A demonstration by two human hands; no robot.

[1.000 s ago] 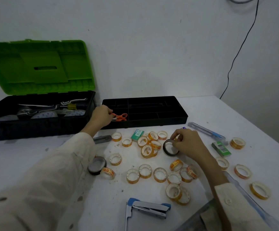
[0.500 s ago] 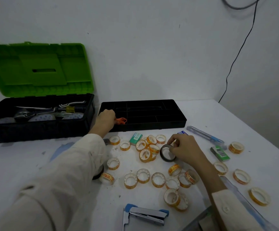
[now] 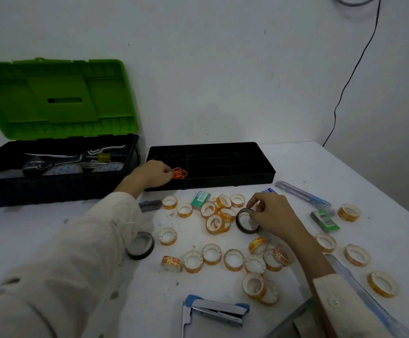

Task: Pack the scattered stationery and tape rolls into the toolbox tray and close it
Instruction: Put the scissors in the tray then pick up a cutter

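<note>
At the near-left corner of the black compartmented plastic toolbox tray (image 3: 223,164), the left hand (image 3: 149,175) pinches the small orange-handled scissors (image 3: 179,173) with fingertips pressed together, lowering them into a compartment. Near the middle of the white table (image 3: 40,230), the right hand (image 3: 273,214) pinches a dark grey tape roll (image 3: 242,222), tilted among the orange-printed clear tape rolls (image 3: 213,254). Best to lay the scissors flat before letting go, then lift the roll clear without nudging its neighbours.
</note>
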